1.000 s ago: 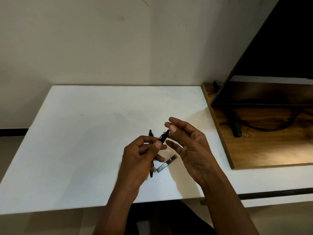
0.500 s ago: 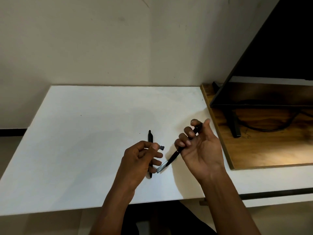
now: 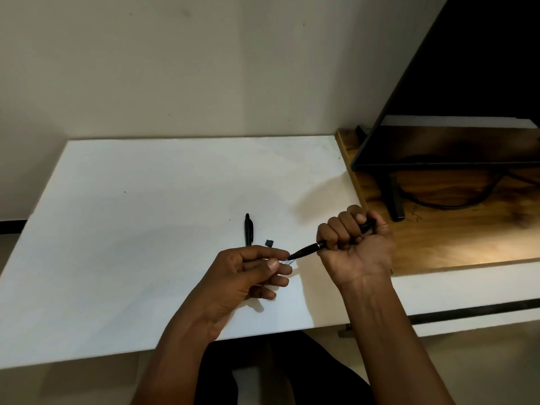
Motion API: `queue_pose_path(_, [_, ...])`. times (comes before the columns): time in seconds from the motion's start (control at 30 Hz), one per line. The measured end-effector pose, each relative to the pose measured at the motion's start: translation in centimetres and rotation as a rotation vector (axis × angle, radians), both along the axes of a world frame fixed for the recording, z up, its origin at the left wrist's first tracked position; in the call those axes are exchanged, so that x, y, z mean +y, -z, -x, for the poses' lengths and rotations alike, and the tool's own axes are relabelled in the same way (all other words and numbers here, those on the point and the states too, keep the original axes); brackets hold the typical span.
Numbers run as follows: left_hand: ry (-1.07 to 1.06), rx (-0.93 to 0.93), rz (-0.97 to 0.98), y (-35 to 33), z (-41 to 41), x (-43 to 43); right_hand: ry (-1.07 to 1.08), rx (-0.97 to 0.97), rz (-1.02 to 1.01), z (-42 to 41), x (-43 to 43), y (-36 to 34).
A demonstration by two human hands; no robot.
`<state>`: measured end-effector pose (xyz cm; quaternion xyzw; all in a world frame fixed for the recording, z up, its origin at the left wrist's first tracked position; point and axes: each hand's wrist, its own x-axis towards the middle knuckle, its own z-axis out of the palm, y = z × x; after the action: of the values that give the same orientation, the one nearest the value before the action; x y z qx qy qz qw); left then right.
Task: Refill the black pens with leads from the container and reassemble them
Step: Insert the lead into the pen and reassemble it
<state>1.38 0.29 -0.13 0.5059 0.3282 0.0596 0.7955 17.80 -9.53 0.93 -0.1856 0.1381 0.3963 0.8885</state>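
Right hand (image 3: 355, 247) is a closed fist w/ palm side up, clamped round a black pen (image 3: 306, 249), held just above the near right part of the white worktop (image 3: 131, 244). Pen's back end pokes out the far right side of the fist. The tapered front end sticks out to the left, angled a bit toward the near edge, w/ a thin metallic ring just outside the fingers.

Left hand (image 3: 242, 279) is just left of that tip. Thumb & forefinger are pressed together on what looks like a thin lead (image 3: 283, 260), v. fine and hard to make out, its free end right at the pen tip. Other fingers are loosely curled below.

Second black pen (image 3: 249, 230) lies flat on the worktop just beyond the left hand, lengthwise near-to-far, near end hidden behind the knuckles. Small black cap (image 3: 269, 243) sits on the worktop just right of it, btwn that pen & the held one, touching neither. Lead container isn't visible.

At right, a wooden board (image 3: 453, 247) butts against the worktop's edge. It carries a dark monitor (image 3: 467, 83) on a black stand leg (image 3: 396, 200), w/ a black cable (image 3: 438, 204) looped beneath. Plain pale wall (image 3: 204, 68) on the far side.
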Motion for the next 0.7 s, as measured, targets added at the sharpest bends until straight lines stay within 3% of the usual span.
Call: queue_pose_path(0.7, [-0.035,-0.034,0.061,-0.66,0.25,-0.15,0.002,-0.114,-0.05,0.33,0.22,-0.52])
